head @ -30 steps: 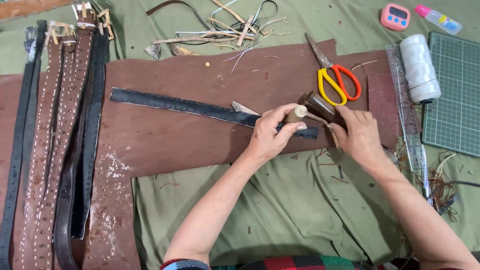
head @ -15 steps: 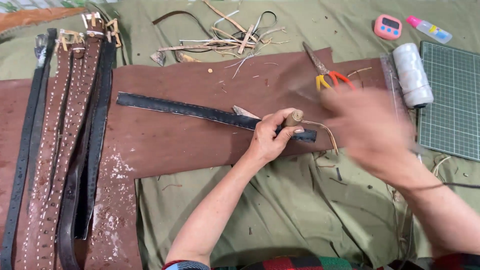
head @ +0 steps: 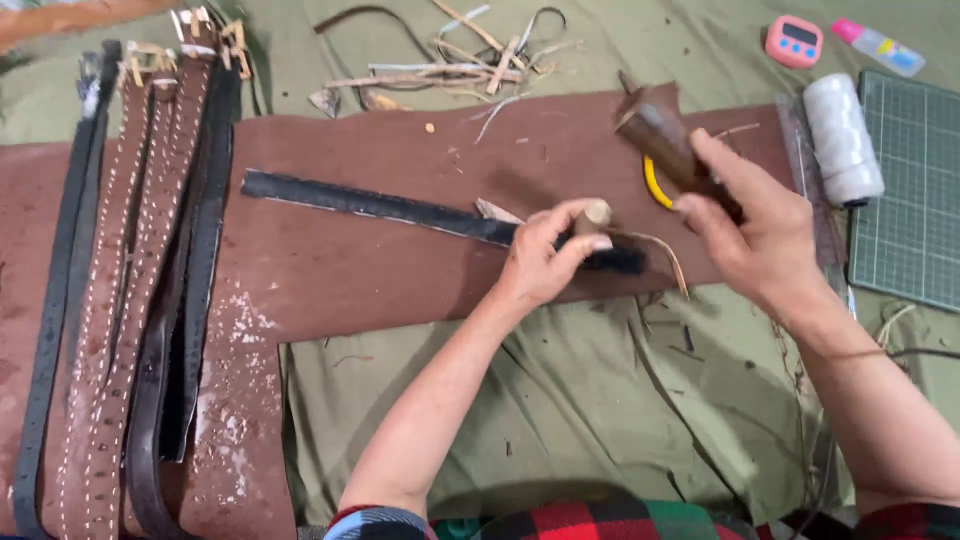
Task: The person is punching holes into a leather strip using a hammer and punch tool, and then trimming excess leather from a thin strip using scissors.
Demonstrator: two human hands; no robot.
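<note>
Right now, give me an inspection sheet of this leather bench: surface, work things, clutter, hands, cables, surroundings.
Surface: brown leather sheet over green cloth.
Work things: black strap lying flat on the sheet; wooden-handled punch standing on its right end; brown mallet raised.
Clutter: leather offcuts, stacked belts, thread spool, pink timer, glue bottle, cutting mat.
Hands: left hand grips the punch; right hand holds the mallet.
Cables: nothing seen.
Surroundings: nothing seen.
</note>
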